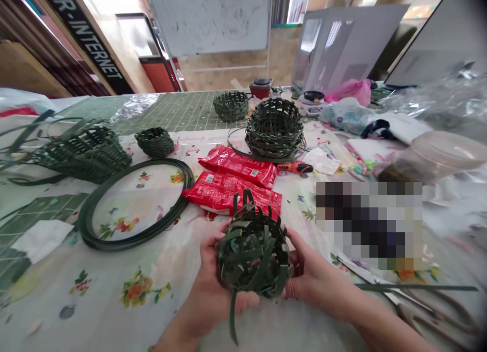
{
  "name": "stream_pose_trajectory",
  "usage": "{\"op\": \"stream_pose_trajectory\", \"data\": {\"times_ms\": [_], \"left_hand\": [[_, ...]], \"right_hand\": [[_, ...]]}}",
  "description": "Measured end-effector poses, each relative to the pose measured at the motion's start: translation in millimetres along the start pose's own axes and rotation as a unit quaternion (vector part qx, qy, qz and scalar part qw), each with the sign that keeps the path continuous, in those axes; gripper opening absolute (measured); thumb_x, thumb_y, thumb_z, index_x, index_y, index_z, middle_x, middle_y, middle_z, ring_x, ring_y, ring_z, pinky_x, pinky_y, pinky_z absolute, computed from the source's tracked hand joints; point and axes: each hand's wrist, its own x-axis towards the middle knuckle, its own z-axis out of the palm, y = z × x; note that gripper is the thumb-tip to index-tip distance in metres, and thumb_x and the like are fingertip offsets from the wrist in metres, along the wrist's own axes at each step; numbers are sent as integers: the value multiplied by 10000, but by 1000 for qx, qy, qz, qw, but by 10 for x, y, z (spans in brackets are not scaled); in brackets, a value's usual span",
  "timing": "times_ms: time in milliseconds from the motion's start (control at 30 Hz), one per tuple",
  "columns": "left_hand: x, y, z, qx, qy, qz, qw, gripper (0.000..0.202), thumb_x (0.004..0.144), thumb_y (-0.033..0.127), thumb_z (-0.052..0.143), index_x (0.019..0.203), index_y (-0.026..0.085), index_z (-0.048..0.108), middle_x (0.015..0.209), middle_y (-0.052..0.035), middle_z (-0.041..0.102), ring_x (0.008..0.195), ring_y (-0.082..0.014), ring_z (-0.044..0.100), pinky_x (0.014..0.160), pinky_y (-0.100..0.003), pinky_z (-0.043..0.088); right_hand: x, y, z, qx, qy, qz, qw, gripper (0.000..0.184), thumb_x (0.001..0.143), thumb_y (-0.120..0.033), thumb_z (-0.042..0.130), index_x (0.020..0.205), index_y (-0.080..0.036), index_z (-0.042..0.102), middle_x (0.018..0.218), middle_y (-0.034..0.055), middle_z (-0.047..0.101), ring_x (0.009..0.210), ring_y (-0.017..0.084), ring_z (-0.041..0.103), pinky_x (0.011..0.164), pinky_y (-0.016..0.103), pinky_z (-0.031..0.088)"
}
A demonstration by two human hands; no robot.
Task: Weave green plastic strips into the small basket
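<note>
Green basket (253,253), half-woven with loose ends, cupped between left hand (222,286) and right hand (317,276) at the near side of the table, over a floral cloth (76,311). Fingers (300,245) of both hands closed around the weave from either side, gripping it. One long strip (232,316) hanging below the basket, just beside the left hand; other strip ends standing up from the top.

Directly beyond the basket, two red packets (238,165) lying one behind the other, the nearer one partly behind the upright strips. To their left, a flat green coil (189,179) of strip on the cloth. Farther left, a tilted green basket (81,154) with long loose ends, and beside it a small green basket (154,141).

Behind the packets, a large green basket (274,131) on a thin green hoop, with an orange-handled cutter (294,167) just in front of it. Another small green basket (230,106) on a green cutting mat (182,108) at the far side.

Right of the packets, a pixelated patch hiding whatever lies there. Near the right forearm, metal scissors (391,296) under a straight green strip (414,287). Farther back, a clear plastic tub (437,156).
</note>
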Motion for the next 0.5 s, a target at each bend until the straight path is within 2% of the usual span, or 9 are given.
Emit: {"op": "stream_pose_trajectory", "data": {"times_ms": [167, 267, 333, 400, 467, 500], "left_hand": [[106, 49, 4, -3, -18, 26, 999, 933, 476, 151, 844, 1208, 396, 318, 1438, -17, 227, 1307, -309, 330, 1009, -449, 386], [151, 136, 26, 22, -17, -14, 1000, 1197, 463, 187, 856, 1364, 392, 94, 1462, -73, 179, 1337, -316, 268, 1036, -462, 341], [160, 189, 20, 35, -33, -34, 998, 1288, 433, 212, 870, 1400, 362, 34, 1499, -83, 114, 1360, -312, 217, 1068, -438, 298], [161, 229, -17, 20, -55, -34, 998, 1295, 417, 250, 878, 1422, 325, 65, 1517, -83, 87, 1372, -302, 187, 1088, -413, 264], [161, 262, -79, -37, -99, -33, 994, 1218, 412, 284, 880, 1421, 249, 199, 1505, -99, 177, 1367, -298, 204, 1108, -380, 224], [161, 280, -114, -79, -104, -31, 991, 1143, 436, 358, 865, 1403, 218, 272, 1490, -103, 231, 1358, -298, 224, 1103, -368, 235]], "right_hand": [[70, 49, -58, -47, 9, -17, 999, 1024, 597, -181, 797, 1407, -326, 188, 683, -55, 567, 581, 99, 522, 497, 197, 410], [72, 40, -86, -61, 4, -17, 998, 1045, 594, -262, 808, 1417, -309, 165, 622, -65, 542, 512, 85, 485, 431, 173, 359], [42, -14, -75, -55, -13, -11, 998, 1023, 620, -305, 790, 1420, -298, 152, 578, -81, 510, 446, 62, 426, 383, 153, 307], [-2, -79, -51, -43, -31, -11, 999, 980, 636, -314, 775, 1410, -297, 174, 579, -90, 497, 419, 42, 382, 361, 139, 269], [-40, -120, -36, -27, -44, -20, 998, 921, 639, -300, 770, 1385, -289, 231, 602, -86, 503, 423, 33, 374, 353, 129, 237], [-52, -128, -38, -19, -48, -23, 998, 884, 640, -291, 769, 1366, -280, 265, 603, -85, 504, 420, 29, 370, 348, 127, 219]]}}
